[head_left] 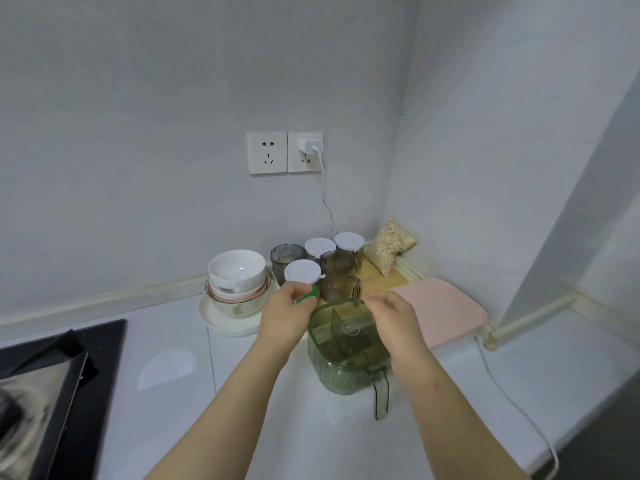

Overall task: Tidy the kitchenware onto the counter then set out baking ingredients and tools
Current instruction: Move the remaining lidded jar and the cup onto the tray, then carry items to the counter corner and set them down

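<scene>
Left hand grip: a small green object (307, 296) is held in the curled fingers of the left hand (287, 315), just in front of the nearest white-lidded jar (303, 272); what the object is cannot be told
Right hand grip: thumb and fingertips of the right hand (391, 315) are drawn together above the far rim of the green container (341, 365); whether anything is pinched there cannot be told
Green container: translucent and ribbed, stood on the white counter (166, 368) between the forearms, its handle (381, 396) turned toward the person; inner dividers are seen, the contents are not made out
Lidded jars: two more smoky jars capped in white (320, 245) (349, 241) are set behind the nearest one; their fill is hidden
Open jars: two smoky ribbed jars with handles (337, 264) (341, 289) are stood uncapped on the wooden board (379, 280); nothing is seen in them
Grey glass: a tumbler (284, 259) is placed left of the jars
Bowls: a white bowl (237, 271) is stacked in patterned bowls on a pale plate (221, 323)
Bag: a clear bag of oat-like flakes (391, 245) is leaned in the corner
Pink mat: (446, 313) laid right of the board
Wall: a double socket (266, 152) with a white charger (310, 145) plugged in
Hob: a black hob (104, 344) is seen at the left edge
</scene>
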The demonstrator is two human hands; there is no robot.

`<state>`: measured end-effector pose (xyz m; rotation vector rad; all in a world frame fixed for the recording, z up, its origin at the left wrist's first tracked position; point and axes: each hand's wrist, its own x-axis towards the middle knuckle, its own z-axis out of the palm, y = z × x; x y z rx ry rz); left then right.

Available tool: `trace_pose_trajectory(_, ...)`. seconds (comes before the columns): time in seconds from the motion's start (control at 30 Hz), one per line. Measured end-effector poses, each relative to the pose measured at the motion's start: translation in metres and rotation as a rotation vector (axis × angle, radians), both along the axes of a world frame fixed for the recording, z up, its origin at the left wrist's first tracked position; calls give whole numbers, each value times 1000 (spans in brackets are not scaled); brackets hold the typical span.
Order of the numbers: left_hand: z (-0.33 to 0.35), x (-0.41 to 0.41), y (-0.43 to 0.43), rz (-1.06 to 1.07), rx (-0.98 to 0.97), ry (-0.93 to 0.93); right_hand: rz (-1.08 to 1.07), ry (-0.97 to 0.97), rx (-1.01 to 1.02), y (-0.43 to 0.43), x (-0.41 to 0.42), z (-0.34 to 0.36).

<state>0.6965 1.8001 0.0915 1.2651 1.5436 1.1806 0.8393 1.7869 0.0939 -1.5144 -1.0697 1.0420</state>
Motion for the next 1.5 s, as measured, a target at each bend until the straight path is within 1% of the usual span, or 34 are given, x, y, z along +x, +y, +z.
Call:
trace_pose_trajectory(0.23, -6, 1, -60, 24, -25, -41, 35, -53, 1, -53, -1, -4)
trace_pose_trajectory(0.37, -13, 16, -117, 74, -50, -51, 54, 50, -18, -109, 14, -14)
trace_pose_trajectory(0.5, -19, 21, -179, 151, -51, -64, 109, 71, -60, -163, 18, -24)
trace_pose_trajectory(0.67, -26, -4, -247, 253, -71, -89, 241, 80, -100, -219, -9, -30)
trace_pose_trajectory(0.8, -25, -41, -288, 329, -60, -108, 353, 78, -77, -245, -47, -27)
trace_pose_trajectory(0.9, -21, -82, -322, 409, -37, -120, 467, 59, -72, -266, -93, -22)
trace_pose_trajectory(1.1, -13, -193, -412, 655, -26, -117, 728, 23, -72, -321, -227, -16)
trace_pose_trajectory(1.23, -11, -276, -482, 814, -28, -108, 893, 30, -80, -377, -325, -13)
trace_pose_trajectory(1.37, -17, -369, -573, 968, -13, -121, 1094, 18, -107, -456, -433, -16)
trace_pose_trajectory(1.43, -18, -396, -601, 982, -31, -110, 1134, 37, -109, -481, -464, -19)
trace_pose_trajectory(1.5, -19, -428, -635, 1042, -41, -92, 1200, 43, -100, -509, -502, -21)
